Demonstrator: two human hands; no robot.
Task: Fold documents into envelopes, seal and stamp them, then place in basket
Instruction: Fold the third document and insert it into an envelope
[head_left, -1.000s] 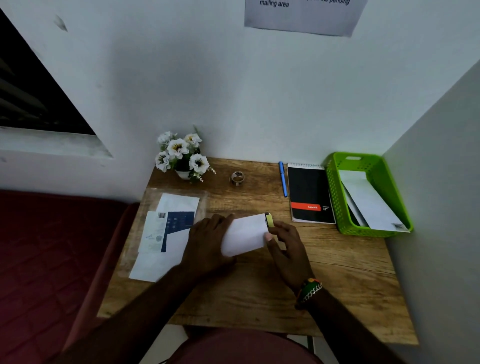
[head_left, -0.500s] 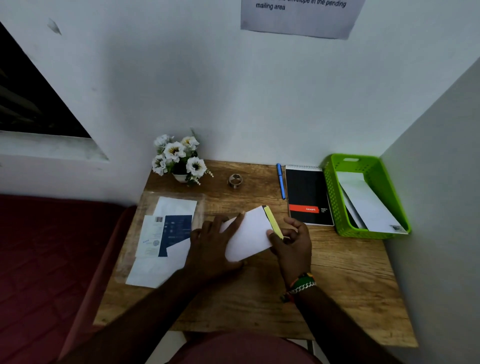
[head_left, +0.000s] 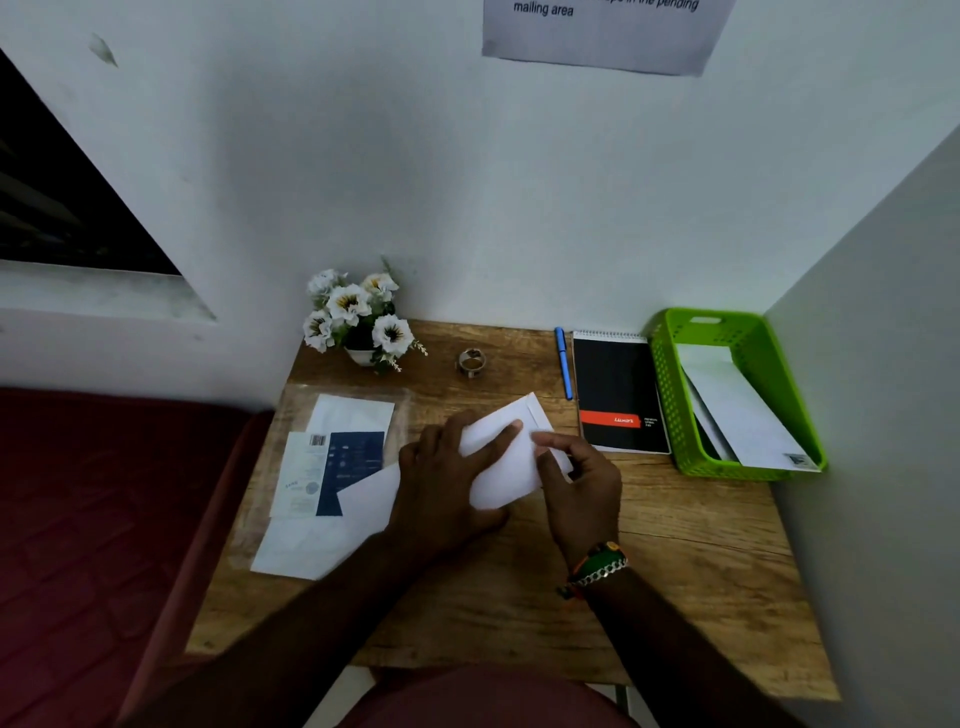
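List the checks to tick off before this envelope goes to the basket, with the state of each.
1. Envelope held on the table: ok, left hand lies flat on it.
2. Flap end held: ok, right hand pinches it.
3. Flap sealed: cannot tell.
4. Stamp on: cannot tell, none visible on the side facing up.
5. Green basket has room: ok, it holds a few envelopes.
6. Path to the basket: ok, only the flat black notepad lies between.

white envelope, green basket, black notebook, blue pen
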